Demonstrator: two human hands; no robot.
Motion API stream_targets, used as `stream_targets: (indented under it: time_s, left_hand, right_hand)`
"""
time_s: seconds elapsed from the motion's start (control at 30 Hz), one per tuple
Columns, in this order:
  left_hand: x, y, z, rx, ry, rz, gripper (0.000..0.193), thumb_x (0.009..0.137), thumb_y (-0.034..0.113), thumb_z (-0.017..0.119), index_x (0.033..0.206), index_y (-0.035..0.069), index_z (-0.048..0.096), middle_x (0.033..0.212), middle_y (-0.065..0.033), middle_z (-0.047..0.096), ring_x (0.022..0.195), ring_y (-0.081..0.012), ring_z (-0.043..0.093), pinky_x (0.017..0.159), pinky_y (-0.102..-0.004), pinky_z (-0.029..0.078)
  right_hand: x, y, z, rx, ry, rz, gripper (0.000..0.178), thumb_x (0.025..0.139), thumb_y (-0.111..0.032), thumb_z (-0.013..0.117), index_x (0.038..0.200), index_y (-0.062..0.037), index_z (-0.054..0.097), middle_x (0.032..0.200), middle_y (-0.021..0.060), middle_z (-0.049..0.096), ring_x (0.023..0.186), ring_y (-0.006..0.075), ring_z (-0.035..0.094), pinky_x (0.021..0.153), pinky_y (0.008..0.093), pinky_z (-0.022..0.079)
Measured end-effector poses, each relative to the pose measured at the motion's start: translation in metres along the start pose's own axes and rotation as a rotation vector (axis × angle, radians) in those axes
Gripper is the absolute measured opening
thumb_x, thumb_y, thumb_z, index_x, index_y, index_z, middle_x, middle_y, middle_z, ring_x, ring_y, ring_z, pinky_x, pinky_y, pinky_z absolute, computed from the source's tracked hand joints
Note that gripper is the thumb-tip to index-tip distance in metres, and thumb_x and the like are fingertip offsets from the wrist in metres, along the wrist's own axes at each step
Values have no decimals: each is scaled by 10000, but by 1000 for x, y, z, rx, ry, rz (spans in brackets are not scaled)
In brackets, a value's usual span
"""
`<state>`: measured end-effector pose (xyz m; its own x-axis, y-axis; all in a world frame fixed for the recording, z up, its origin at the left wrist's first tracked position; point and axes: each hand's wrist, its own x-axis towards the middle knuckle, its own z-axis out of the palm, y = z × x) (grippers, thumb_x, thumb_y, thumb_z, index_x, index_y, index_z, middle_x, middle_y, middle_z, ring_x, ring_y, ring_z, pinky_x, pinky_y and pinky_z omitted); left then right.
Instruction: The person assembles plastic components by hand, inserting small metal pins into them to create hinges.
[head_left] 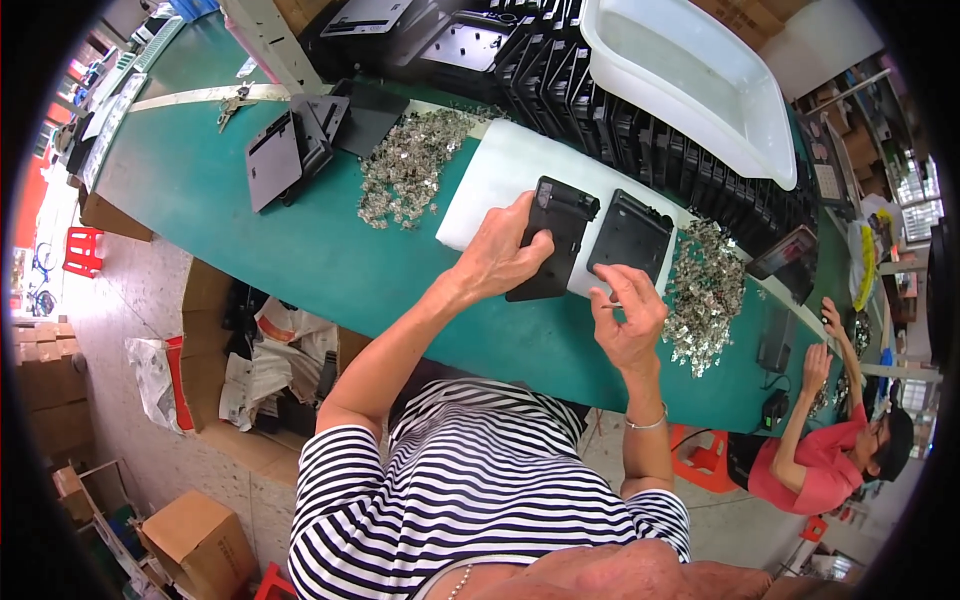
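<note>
My left hand (pixel 505 248) grips the left edge of a black plastic housing (pixel 561 235), its thumb lying over the part. The housing rests on a white foam pad (pixel 505 165). Beside it on the pad lies a second black housing (pixel 634 238). Over that one's near edge is my right hand (pixel 630 310), fingers curled and pinched together around something small and thin that I cannot make out. A heap of small metal clips (pixel 706 290) lies just right of the pad, and another heap of metal clips (pixel 408 165) spreads to its left.
Black housings (pixel 600 100) stand in a long row behind the pad, under a white plastic tub (pixel 690 70). More dark panels (pixel 285 155) lie at the left on the green table (pixel 200 190). A co-worker (pixel 820 450) sits at the right. An open carton (pixel 215 380) stands below the table.
</note>
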<state>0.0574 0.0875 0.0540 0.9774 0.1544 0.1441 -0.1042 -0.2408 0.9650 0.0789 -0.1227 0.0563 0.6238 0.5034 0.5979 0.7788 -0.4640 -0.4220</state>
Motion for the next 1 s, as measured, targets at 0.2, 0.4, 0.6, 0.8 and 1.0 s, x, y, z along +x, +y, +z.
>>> stream_targets:
  time_s: [0.2,0.4,0.6,0.8,1.0]
  left_hand:
    - [-1,13,2,69,-61,41,288,804,44,545,1051,-87,477,659,-249,601,574,-404,613,547,-445,474]
    - [-3,12,11,152,-53,165,379,813,16,550,1175,-70,480,714,-243,598,617,-396,611,558,-418,475]
    - [-7,20,14,208,-12,246,445,800,4,556,1229,-75,465,760,-251,602,630,-409,600,563,-454,462]
    - [-13,25,15,268,39,297,496,781,1,566,1255,-87,450,779,-253,612,636,-415,602,572,-459,479]
    - [-21,44,13,503,47,311,545,740,21,606,1245,-123,461,982,-219,626,771,-352,643,606,-443,527]
  right_hand:
    - [13,-7,0,248,9,233,114,848,-15,659,957,-10,690,872,70,667,628,106,584,506,234,440]
    - [20,-8,3,284,7,266,104,870,2,628,948,-5,697,855,54,677,608,53,549,481,203,385]
    - [21,-9,4,295,-1,279,109,870,13,620,946,-1,696,847,50,680,596,49,545,476,198,371]
    - [22,-14,2,323,-9,302,107,868,25,612,940,5,689,847,55,681,615,56,561,493,202,392]
    - [21,-13,-4,423,41,337,104,908,-19,591,949,15,681,851,63,682,668,56,568,545,192,415]
